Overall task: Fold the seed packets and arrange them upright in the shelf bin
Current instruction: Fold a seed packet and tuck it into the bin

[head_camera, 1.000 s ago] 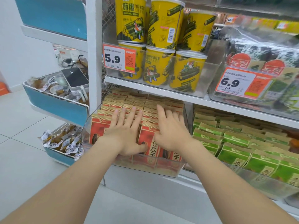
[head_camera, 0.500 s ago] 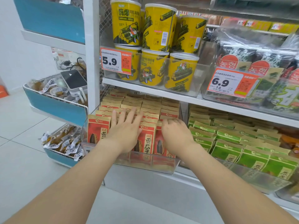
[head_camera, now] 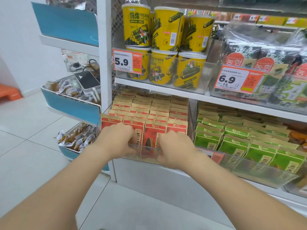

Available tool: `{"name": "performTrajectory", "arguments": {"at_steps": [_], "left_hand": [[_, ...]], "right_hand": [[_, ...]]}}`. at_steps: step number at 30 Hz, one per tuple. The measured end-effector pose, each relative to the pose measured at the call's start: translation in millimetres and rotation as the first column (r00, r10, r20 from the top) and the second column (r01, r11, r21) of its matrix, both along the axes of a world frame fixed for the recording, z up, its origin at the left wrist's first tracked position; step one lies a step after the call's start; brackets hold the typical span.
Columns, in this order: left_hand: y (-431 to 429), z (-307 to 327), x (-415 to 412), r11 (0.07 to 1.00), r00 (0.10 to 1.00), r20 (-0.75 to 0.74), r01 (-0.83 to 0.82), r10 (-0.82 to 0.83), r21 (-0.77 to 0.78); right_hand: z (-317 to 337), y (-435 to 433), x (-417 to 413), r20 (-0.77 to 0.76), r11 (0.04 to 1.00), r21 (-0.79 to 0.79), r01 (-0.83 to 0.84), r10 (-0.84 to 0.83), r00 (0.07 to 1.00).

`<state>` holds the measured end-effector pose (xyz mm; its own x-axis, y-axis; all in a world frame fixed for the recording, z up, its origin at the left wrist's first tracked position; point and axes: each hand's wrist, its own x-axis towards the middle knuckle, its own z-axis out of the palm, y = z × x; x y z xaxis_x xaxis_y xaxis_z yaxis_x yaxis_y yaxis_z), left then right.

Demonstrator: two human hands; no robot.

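Head view: both hands have come off the packet tops, where they lay flat w/ fingers spread, and dropped to the front of the bin [head_camera: 144,154]. L hand [head_camera: 117,140] and R hand [head_camera: 174,149] now have fingers curled over the clear front wall and seem to grip it. Tips are hidden, so can't tell if the front packets are pinched too. Red packets [head_camera: 155,130] stand upright in neat rows, tops folded, filling the bin on the low shelf [head_camera: 146,173]. Pressing-down looks done; prob. next is squaring the bin. Green packs [head_camera: 232,146] sit in the next bin.
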<state>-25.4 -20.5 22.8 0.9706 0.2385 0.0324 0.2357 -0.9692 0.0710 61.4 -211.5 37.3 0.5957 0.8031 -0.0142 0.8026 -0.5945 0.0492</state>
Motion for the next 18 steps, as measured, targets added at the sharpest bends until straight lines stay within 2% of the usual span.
{"name": "performTrajectory", "arguments": {"at_steps": [3, 8, 15, 18], "left_hand": [[1.8, -5.5, 0.2, 0.996, 0.999, -0.023, -0.025, 0.027, 0.084], [-5.2, -9.9, 4.7, 0.985, 0.999, 0.005, -0.042, 0.041, 0.168], [3.6, -10.0, 26.1, 0.981, 0.980, 0.195, -0.084, 0.049, 0.175], [6.1, -13.7, 39.7, 0.981, 0.977, 0.210, -0.076, 0.038, 0.178]], "right_hand": [[-3.0, 1.7, 0.6, 0.085, 0.999, -0.036, -0.037, 0.040, 0.996], [-3.3, 3.8, 5.3, 0.111, 0.995, -0.049, -0.084, 0.089, 0.990], [10.1, 7.3, 21.8, 0.186, 0.999, 0.017, -0.034, 0.031, 0.982], [6.3, 9.4, 28.0, 0.208, 1.000, 0.020, -0.009, 0.005, 0.978]]}}
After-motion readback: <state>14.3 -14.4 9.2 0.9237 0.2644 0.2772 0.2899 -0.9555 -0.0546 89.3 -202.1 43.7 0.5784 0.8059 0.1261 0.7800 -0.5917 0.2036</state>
